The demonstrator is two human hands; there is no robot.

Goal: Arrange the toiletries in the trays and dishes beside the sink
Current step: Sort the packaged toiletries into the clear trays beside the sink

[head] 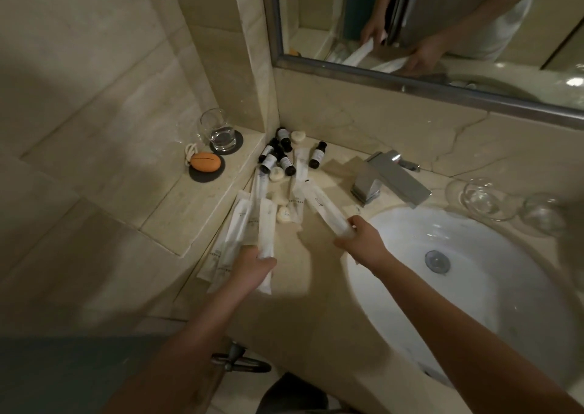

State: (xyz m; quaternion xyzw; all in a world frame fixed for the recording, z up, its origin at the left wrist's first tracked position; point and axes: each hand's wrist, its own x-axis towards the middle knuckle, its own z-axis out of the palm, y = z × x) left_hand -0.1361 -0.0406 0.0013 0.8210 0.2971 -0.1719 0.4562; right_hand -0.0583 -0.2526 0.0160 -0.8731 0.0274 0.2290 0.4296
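Several packets (264,224) fanned beyond left grip (252,268), one packet (325,211) jutting beyond right grip (363,240)

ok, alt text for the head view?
A person's left hand grips white toiletry packets while the right hand holds another packet over a marble counter beside a white sink. Small dark bottles and round soaps lie heaped in the corner.

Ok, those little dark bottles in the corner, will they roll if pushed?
The dark bottles lie on their sides and look round, so they would probably roll. Small, so likely light. Crowded together, one may knock another.
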